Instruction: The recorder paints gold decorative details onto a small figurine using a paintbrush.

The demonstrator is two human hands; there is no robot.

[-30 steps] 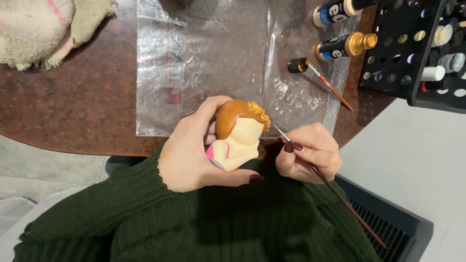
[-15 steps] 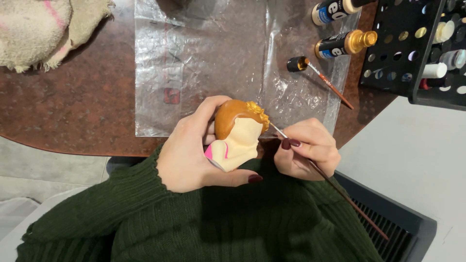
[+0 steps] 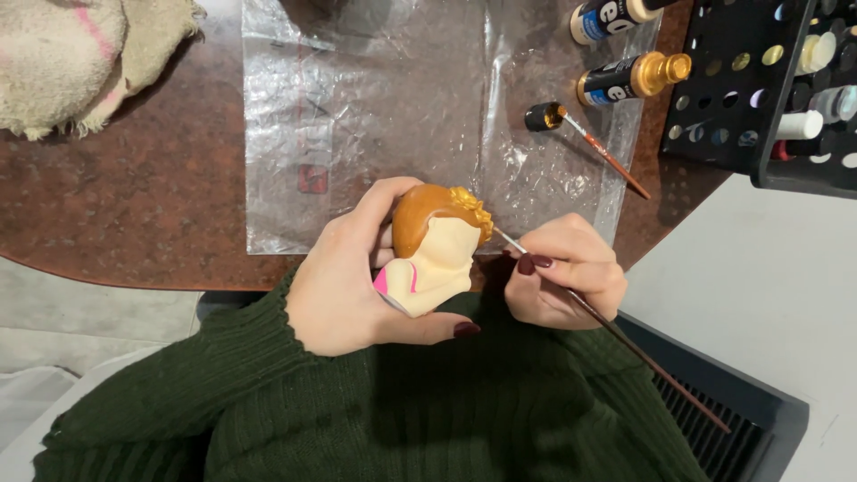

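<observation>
Two hands meet just above your dark green knitted sleeves, at the near edge of the reddish-brown stone-patterned table (image 3: 134,205). Your left hand (image 3: 353,286) is curled closed around the small cream-coloured figurine bust with orange-brown hair and a pink garment (image 3: 433,250), thumb beneath, fingers behind the head. Your right hand (image 3: 567,277), directly right of the bust, pinches the thin brown-handled paintbrush (image 3: 625,344) in a tight pen grip; the bristle end touches the golden ornament at the hairline, and the handle runs back past your right wrist.

Risks, as judged here: the tip works right at the border of hair and cream face, so a small tremor could leave paint on the face. The bust is carried in the air rather than rested, so a loosened left grip could let it drop.

Beyond your hands lie a crinkled clear plastic sheet (image 3: 357,125), a small open black cap of gold paint (image 3: 542,116) with a second brush (image 3: 611,156) resting on it, a gold-capped paint bottle (image 3: 629,78) and a black perforated paint rack (image 3: 741,80). Beyond your left hand lies a cream cloth with a pink stripe (image 3: 62,62).
</observation>
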